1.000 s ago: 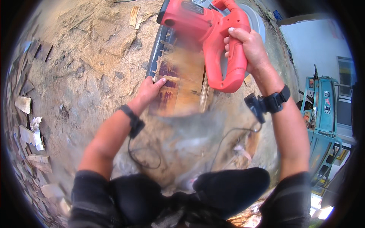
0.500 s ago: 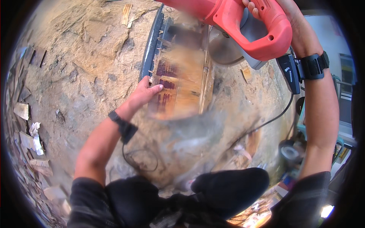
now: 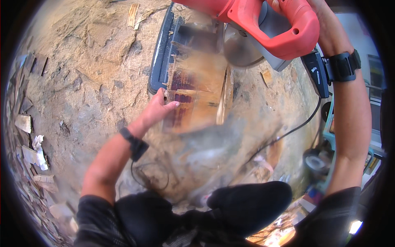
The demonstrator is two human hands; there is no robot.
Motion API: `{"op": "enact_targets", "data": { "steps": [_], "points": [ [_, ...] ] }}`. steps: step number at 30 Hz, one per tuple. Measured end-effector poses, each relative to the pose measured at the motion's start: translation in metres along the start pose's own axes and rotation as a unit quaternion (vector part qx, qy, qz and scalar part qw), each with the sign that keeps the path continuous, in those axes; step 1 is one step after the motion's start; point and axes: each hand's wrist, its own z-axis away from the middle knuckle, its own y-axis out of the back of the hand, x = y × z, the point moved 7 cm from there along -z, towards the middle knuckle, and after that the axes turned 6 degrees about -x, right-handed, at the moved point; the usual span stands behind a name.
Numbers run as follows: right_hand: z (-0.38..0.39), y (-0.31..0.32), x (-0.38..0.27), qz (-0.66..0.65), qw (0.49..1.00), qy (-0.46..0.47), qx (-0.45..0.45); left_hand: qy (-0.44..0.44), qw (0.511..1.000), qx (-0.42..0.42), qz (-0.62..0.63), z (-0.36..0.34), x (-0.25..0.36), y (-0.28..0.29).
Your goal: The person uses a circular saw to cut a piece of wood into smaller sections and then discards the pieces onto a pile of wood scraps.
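My left hand (image 3: 158, 109) grips the near left corner of a worn wooden board (image 3: 201, 96), thumb on top and fingers at its edge. The board has splintered edges and dark reddish patches, and its near end is blurred. It lies beside the raised edge of a dark metal saw base (image 3: 158, 61). At the top right, my right hand (image 3: 321, 16) is wrapped round the looped handle of a red chop saw (image 3: 284, 47); most of its fingers are hidden behind the handle. The round blade (image 3: 242, 49), partly under a grey guard, is over the board's right side.
Sawdust covers the ground (image 3: 103, 49). Wood scraps (image 3: 37, 173) are heaped along the left rim, with a crumpled white piece (image 3: 39, 152) among them. A black cable (image 3: 284, 136) runs down from my right wrist device. A wheel (image 3: 316, 161) stands at the right.
The board has shifted slightly right, showing more of the dark base beside it. My left hand has moved slightly down with it. The saw handle and right hand are slightly higher and farther right.
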Motion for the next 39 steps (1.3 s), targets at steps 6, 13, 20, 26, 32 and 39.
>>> {"op": "enact_targets", "data": {
  "steps": [6,13,20,26,32,39],
  "points": [
    [0.01,-0.002,0.004,0.022,0.999,0.009,0.045,0.042,0.996,0.055,0.064,-0.016,-0.016,-0.023],
    [0.001,0.013,0.0,0.05,0.997,0.031,0.046,0.079,0.996,0.037,0.002,-0.061,-0.034,-0.061],
    [-0.014,0.034,0.019,-0.006,1.0,0.017,0.008,0.129,0.989,-0.009,-0.069,-0.078,-0.029,-0.064],
    [-0.005,0.024,0.033,-0.034,0.997,0.066,0.026,0.133,0.988,0.002,-0.072,-0.075,-0.027,-0.064],
    [0.002,0.012,0.043,0.048,0.992,0.107,0.044,0.138,0.987,-0.005,-0.082,-0.069,-0.015,-0.06],
    [-0.007,0.023,0.075,0.029,0.984,0.003,0.174,0.153,0.984,0.001,-0.086,-0.061,-0.003,-0.057]
  ]
}}
